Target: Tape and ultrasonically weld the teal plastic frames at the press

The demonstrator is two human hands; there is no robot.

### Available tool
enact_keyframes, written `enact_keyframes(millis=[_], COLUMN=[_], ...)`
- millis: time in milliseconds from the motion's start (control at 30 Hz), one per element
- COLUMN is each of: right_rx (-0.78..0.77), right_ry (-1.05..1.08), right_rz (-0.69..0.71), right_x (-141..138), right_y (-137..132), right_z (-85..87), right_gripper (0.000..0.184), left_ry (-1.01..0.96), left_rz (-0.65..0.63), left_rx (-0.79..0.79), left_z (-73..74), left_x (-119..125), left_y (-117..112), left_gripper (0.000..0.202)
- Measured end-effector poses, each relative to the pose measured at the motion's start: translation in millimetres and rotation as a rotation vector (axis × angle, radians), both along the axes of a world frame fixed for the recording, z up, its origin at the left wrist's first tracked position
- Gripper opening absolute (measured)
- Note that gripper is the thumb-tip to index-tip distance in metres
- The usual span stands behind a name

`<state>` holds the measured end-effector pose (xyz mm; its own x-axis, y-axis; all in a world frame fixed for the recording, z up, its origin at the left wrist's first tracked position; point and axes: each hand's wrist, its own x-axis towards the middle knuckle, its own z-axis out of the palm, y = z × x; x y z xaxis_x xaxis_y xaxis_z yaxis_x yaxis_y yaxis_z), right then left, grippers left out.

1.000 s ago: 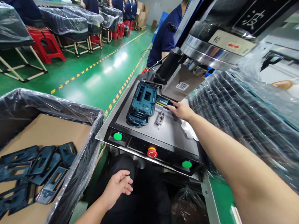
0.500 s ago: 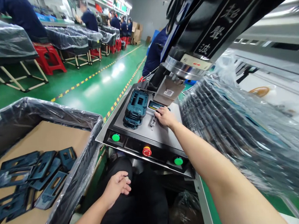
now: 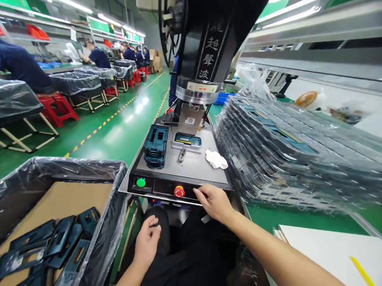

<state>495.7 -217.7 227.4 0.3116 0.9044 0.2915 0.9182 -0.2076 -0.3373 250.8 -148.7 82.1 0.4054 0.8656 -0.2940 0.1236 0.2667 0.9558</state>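
My right hand (image 3: 215, 203) is over the right end of the machine's front panel (image 3: 163, 188), fingers loosely bent and nothing visible in them. It covers the spot of the right green button. My left hand (image 3: 147, 242) hovers above my lap, empty, its fingers slightly curled and apart. On the metal worktop (image 3: 195, 168), a dark teal plastic frame (image 3: 195, 140) sits in a fixture (image 3: 185, 147) below the machine's metal head (image 3: 187, 119). A stack of similar frames (image 3: 155, 147) stands to its left. A small metal block (image 3: 182, 155) lies in front of the fixture.
A plastic-lined bin (image 3: 118, 181) at left holds several loose frames (image 3: 59, 237). Tall stacks of plastic-wrapped frames (image 3: 258, 143) stand at right. A crumpled white cloth (image 3: 216, 158), a red stop button (image 3: 179, 191) and a left green button (image 3: 141, 182) are nearby. Co-workers (image 3: 20, 62) sit at a bench.
My right hand has drawn back from the frame in the fixture to the front panel's right end. My left hand stays over my lap. The view has turned, uncovering the white cloth.
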Motion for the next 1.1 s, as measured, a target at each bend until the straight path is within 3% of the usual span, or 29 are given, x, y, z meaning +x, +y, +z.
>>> enact_keyframes(millis=[133, 233, 367, 667, 767, 867, 1000, 1100], right_rx=[0.083, 0.167, 0.19, 0.132, 0.126, 0.142, 0.143, 0.125], right_ry=[0.14, 0.227, 0.229, 0.112, 0.17, 0.228, 0.264, 0.273], right_rz=[-0.191, -0.261, -0.261, -0.223, -0.253, -0.289, -0.285, -0.28], right_x=[9, 17, 19, 15, 16, 14, 10, 9], right_y=[-37, -44, -43, -43, -43, -43, -42, -42], right_z=[-25.7, -41.8, -52.5, -56.0, -49.3, -44.7, -44.9, -45.5], right_gripper=[0.049, 0.047, 0.043, 0.033, 0.034, 0.037, 0.04, 0.04], left_ry=[0.206, 0.353, 0.496, 0.627, 0.601, 0.59, 0.758, 0.948], left_rz=[0.109, 0.126, 0.06, 0.034, 0.071, 0.022, -0.285, -0.449], left_rx=[0.623, 0.885, 0.884, 0.947, 0.994, 1.044, 0.992, 0.949], left_z=[21.1, 38.9, 46.3, 35.9, 23.9, -3.4, -49.7, -68.6], left_x=[7, 19, 33, 36, 35, 32, 26, 26], left_y=[27, 45, 54, 56, 45, 28, 6, -3], left_gripper=[0.051, 0.059, 0.069, 0.068, 0.064, 0.059, 0.053, 0.05])
